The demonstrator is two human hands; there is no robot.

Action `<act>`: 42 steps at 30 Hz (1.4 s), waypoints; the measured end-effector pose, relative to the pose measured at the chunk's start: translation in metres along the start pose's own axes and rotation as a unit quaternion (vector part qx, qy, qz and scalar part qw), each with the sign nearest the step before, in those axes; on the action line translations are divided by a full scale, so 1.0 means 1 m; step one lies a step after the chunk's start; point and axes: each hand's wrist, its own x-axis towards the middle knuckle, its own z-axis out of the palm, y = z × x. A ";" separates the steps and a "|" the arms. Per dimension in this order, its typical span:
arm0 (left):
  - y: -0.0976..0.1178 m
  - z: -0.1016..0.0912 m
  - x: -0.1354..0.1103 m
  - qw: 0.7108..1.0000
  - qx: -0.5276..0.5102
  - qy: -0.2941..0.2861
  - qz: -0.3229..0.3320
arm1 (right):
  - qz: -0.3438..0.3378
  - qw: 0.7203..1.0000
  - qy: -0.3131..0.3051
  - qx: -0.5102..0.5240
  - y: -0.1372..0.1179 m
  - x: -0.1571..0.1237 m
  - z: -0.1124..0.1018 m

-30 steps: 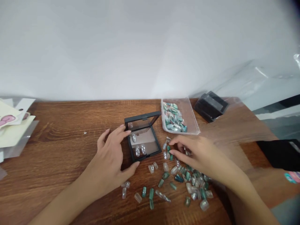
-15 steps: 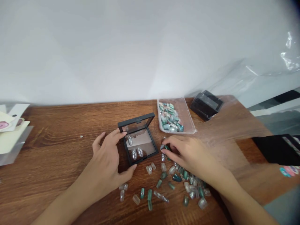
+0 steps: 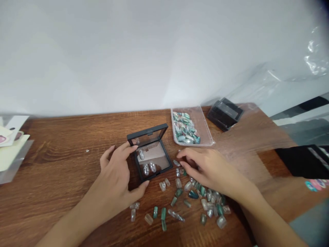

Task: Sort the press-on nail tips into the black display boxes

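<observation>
My left hand [image 3: 117, 175] grips the left side of a small black display box [image 3: 151, 154], thumb at its near corner and fingers on its far edge. The box stands open with a clear lid raised, and three silvery press-on nails lie inside it. My right hand [image 3: 205, 168] rests palm down on the wooden table [image 3: 64, 164], its fingertips among several loose green and silver press-on nails [image 3: 190, 200] just right of the box. Its fingers lie fairly flat and spread, and I see nothing held in them.
A clear plastic tray [image 3: 205, 132] with several more nails sits behind my right hand. A closed black box [image 3: 225, 113] lies beyond it under clear plastic film. Paper cards [image 3: 10, 147] lie at the left edge. A dark object [image 3: 300, 159] lies at the right.
My right hand's fingertips have shifted a little left along the scattered nails toward the box. My left hand keeps its grip on the box. The view has drifted slightly.
</observation>
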 end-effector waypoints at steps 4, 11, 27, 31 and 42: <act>0.000 0.000 0.000 1.000 -0.005 0.004 -0.002 | -0.046 0.999 -0.024 0.009 0.004 0.001 -0.002; 0.000 0.000 0.000 1.000 -0.002 0.002 0.001 | -0.049 0.998 -0.025 0.003 0.005 0.003 0.000; -0.001 0.000 -0.001 1.000 -0.007 0.010 -0.005 | 0.001 0.998 -0.062 0.025 0.007 -0.002 -0.007; -0.002 0.002 -0.001 1.000 0.008 0.009 0.004 | -0.038 0.996 -0.071 0.036 0.006 -0.002 -0.006; -0.004 0.002 -0.001 1.000 0.017 0.008 0.010 | -0.013 0.999 -0.046 0.017 0.006 -0.003 -0.011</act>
